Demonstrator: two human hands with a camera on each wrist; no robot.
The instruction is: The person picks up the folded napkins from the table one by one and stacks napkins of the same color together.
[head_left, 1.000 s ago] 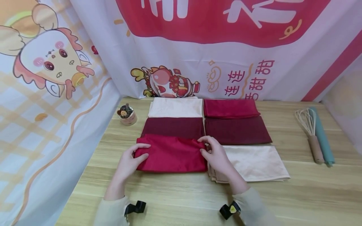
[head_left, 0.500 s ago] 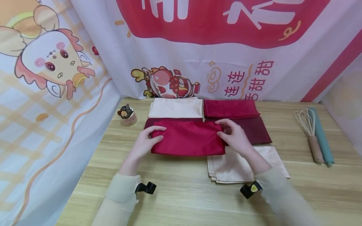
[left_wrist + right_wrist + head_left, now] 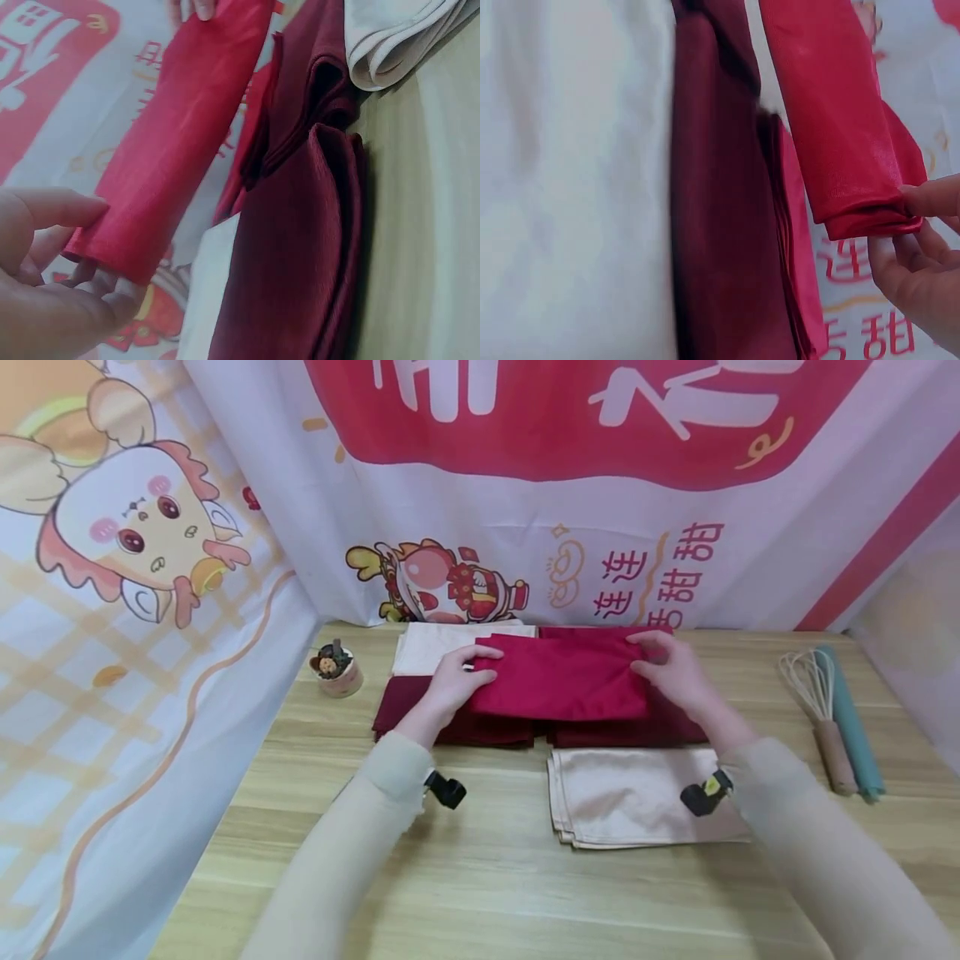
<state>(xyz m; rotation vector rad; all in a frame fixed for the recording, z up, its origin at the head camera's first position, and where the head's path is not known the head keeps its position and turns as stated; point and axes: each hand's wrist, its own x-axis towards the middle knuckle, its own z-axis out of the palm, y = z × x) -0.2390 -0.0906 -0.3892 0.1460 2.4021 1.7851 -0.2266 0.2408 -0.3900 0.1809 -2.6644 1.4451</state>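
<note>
A folded bright red satin cloth (image 3: 562, 681) is held up by its two ends above the other cloths. My left hand (image 3: 452, 683) pinches its left end between thumb and fingers, and my right hand (image 3: 678, 675) pinches the right end. In the left wrist view the red cloth (image 3: 161, 165) is lifted apart from a dark maroon cloth (image 3: 289, 240). Beneath it lies a second red cloth (image 3: 799, 247), partly hidden in the head view. Two folded maroon cloths (image 3: 416, 706) lie side by side, partly covered by the held one.
A folded cream cloth (image 3: 435, 646) lies at the back left, another cream cloth (image 3: 630, 797) at the front right. A small decorated pot (image 3: 337, 670) stands left on the wooden table (image 3: 480, 893). To the right lie a whisk (image 3: 832, 752) and a teal roll (image 3: 855, 735). A printed curtain hangs behind.
Both hands have carried the red cloth from the front left toward the back and right, over the red and maroon cloths. The left maroon cloth is now more uncovered.
</note>
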